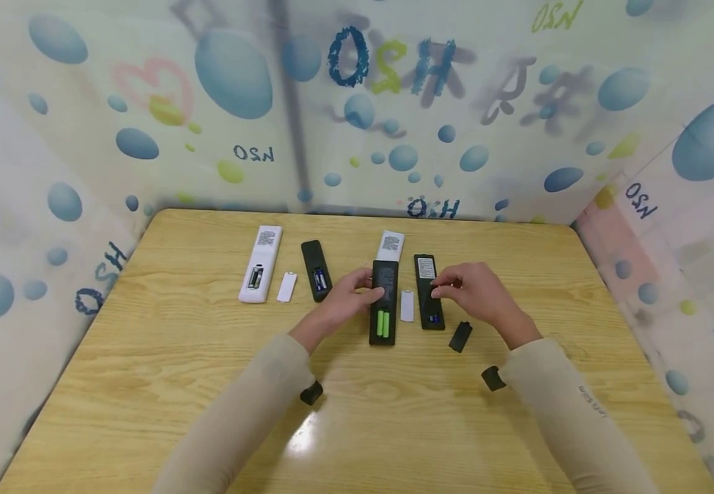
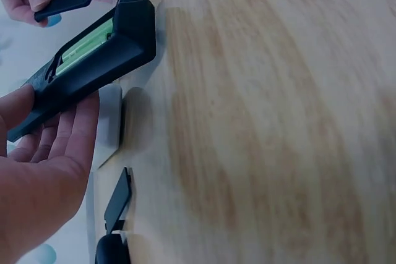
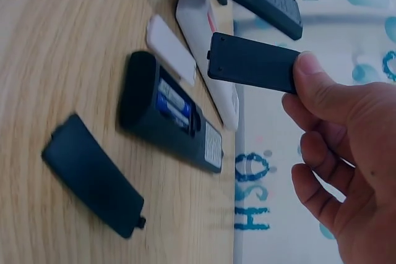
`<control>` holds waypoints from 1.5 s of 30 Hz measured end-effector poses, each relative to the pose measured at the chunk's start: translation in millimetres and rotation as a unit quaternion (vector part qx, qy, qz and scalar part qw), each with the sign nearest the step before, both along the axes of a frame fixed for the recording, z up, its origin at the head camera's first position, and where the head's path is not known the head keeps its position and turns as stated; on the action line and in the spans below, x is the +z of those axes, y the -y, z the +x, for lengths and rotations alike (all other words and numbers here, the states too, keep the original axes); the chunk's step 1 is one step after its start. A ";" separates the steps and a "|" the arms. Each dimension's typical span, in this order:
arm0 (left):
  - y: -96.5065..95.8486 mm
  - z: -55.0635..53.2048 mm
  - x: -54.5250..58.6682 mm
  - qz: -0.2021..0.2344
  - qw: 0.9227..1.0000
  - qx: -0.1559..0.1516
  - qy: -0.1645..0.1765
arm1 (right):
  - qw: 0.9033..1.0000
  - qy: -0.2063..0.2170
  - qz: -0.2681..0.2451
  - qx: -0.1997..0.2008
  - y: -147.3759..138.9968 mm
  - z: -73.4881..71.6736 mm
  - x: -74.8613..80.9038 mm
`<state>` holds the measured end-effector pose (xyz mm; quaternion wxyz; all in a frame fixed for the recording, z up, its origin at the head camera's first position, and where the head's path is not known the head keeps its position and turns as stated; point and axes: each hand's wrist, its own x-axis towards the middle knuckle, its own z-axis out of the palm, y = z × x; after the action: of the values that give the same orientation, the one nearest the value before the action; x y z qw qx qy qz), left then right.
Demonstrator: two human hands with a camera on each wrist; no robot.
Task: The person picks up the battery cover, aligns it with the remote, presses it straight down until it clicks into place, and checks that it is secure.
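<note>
My left hand (image 1: 347, 296) grips a black remote control (image 1: 384, 285), its back turned up and raised off the table. Two green batteries (image 1: 383, 324) lie side by side in its open compartment. To the right, my right hand (image 1: 476, 291) pinches a flat black battery cover (image 3: 250, 63) by one end between thumb and index finger. Below that hand lies another black remote (image 3: 173, 122) with blue batteries (image 3: 174, 104) exposed. A second black cover (image 1: 461, 337) rests near it. Behind the held remote, a white remote (image 1: 392, 243) is partly hidden.
A white cover (image 1: 407, 306) lies between the two black remotes on the wooden table (image 1: 357, 432). Farther left are a white remote (image 1: 263, 257) with an open compartment, a white cover (image 1: 287, 287) and a black remote (image 1: 314, 257). A patterned wall (image 1: 357, 178) stands behind.
</note>
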<state>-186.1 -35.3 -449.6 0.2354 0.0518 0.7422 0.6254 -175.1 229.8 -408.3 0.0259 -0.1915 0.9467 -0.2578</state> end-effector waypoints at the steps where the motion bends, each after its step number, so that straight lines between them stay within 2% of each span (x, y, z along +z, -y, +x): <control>1: 0.4 0.4 -1.1 0.000 1.000 0.000 -0.001 | 1.000 0.002 0.001 0.001 2.4 0.7 -0.1; 18: -1.5 -3.4 -14.2 0.014 0.999 0.009 -0.030 | 0.999 0.036 -0.009 0.025 39.8 9.5 -0.8; 25: 0.8 -3.9 -13.1 0.005 0.999 0.011 -0.040 | 0.999 0.017 0.003 0.044 50.9 9.2 -4.4; 32: 3.1 -3.1 -12.7 0.019 0.999 0.015 -0.039 | 0.998 0.007 0.006 0.063 61.3 10.4 -4.0; 41: 2.6 -2.8 -13.5 0.021 0.999 0.007 -0.045 | 0.998 0.003 0.021 0.063 71.8 12.2 -7.4; 45: 1.8 -2.7 -13.9 0.022 0.998 0.007 -0.051 | 0.997 -0.011 0.043 0.068 75.2 13.4 -9.6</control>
<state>-188.8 -37.1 -463.6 0.1922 0.0835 0.7396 0.6396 -161.7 154.6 -417.9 0.0408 -0.2575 0.9417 -0.2126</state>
